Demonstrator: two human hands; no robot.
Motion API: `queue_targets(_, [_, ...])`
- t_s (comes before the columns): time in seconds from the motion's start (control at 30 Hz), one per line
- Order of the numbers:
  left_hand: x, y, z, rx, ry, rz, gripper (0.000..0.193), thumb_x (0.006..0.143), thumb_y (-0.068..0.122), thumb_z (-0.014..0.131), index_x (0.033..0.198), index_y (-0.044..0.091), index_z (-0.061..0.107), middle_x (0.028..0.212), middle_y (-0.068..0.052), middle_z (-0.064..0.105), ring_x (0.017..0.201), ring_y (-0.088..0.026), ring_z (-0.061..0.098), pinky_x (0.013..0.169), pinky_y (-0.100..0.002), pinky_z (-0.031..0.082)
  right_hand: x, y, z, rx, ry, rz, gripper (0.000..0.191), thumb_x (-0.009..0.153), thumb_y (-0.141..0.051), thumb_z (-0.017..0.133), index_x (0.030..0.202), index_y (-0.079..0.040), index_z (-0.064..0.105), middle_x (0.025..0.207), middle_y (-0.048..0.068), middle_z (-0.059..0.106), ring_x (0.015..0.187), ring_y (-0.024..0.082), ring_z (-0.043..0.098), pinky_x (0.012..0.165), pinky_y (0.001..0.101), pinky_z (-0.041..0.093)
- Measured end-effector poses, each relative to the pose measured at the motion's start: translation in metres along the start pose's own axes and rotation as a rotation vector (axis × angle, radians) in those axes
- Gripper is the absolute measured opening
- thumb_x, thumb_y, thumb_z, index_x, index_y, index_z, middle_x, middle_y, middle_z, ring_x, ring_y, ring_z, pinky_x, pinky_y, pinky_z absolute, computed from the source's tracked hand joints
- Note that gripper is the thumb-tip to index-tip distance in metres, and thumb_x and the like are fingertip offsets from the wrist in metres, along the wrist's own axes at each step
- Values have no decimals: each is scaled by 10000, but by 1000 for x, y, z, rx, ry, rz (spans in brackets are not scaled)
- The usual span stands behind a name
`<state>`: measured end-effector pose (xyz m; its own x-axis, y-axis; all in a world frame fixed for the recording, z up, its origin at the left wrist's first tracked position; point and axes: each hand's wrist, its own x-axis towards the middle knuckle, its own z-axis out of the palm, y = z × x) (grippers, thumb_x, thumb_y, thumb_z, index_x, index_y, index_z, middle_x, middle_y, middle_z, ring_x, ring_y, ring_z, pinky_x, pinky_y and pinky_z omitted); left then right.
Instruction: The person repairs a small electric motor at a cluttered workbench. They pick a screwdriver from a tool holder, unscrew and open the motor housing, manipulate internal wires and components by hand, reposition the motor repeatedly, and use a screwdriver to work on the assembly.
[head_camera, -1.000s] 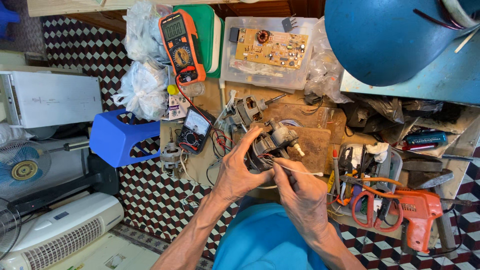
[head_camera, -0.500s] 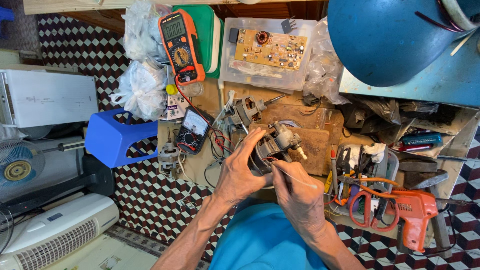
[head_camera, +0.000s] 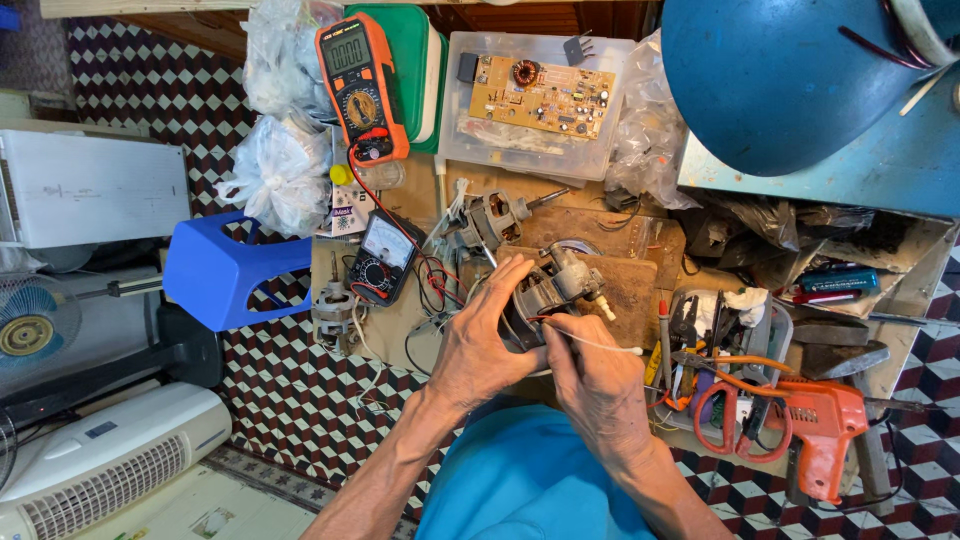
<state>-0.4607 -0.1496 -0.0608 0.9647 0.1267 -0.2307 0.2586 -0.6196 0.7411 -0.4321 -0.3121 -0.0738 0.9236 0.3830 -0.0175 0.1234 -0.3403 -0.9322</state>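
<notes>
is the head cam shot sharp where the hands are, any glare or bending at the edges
Head view: even daylight and soft shadows; the left hand and right hand on the grey metal fan motor look sharp, without motion blur. Mild glare on the clear plastic box. The wide lens bows the white appliance at the corner.

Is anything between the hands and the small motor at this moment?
Nothing visible. The left hand already grips the small motor, and the right hand touches it while pinching a thin white wire running to it.
</notes>
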Motion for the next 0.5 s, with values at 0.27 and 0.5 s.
queue_targets(0.27, [1,-4,-1,16,7,16,879,728,197,888,1477,31,461,1555,-195,493,1466,-348,467,1177,-427,444,-3,1,3,11,49,-16,181,919,-14,715,1088,0,654,902,122,709,730,206,745,607,295,578])
queue_targets(0.5, [2,-2,-1,20,4,-9,866,728,190,874,1478,38,469,1561,-191,497,1465,-342,479,1170,-415,457,0,2,1,-97,33,-110,163,918,-13,731,1065,0,663,883,139,699,742,246,729,627,332,555])
